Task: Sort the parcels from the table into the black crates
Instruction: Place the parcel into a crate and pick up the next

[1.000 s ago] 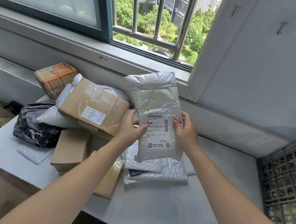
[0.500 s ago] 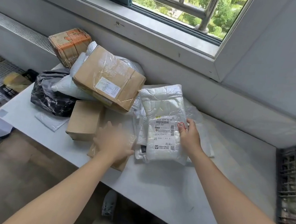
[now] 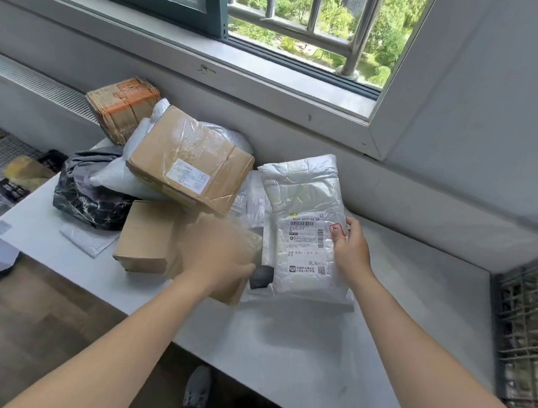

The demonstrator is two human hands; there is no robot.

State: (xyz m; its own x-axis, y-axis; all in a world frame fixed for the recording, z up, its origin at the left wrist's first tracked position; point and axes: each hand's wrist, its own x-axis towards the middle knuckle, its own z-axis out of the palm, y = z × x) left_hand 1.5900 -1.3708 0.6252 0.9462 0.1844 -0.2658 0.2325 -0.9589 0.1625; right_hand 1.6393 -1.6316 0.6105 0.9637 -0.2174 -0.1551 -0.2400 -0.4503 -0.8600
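Observation:
My right hand (image 3: pixel 352 248) pinches the right edge of a white padded mailer (image 3: pixel 304 200), thumb on its printed label. The mailer lies low over other silver mailers (image 3: pixel 251 199) on the grey table (image 3: pixel 312 356). My left hand (image 3: pixel 219 258) is motion-blurred over a small brown taped parcel (image 3: pixel 229 293) just left of the mailer; its fingers cannot be made out. A black crate (image 3: pixel 528 327) stands at the table's right end.
A parcel pile fills the table's left: a large cardboard box (image 3: pixel 189 160) atop a white bag (image 3: pixel 116 176), a black bag (image 3: pixel 88 193), a small brown box (image 3: pixel 146 234), an orange-taped box (image 3: pixel 122 104). A windowsill runs behind the table.
The white mailer came down from in front of the window to just above the table. My left hand let go of it and moved left onto the brown parcel.

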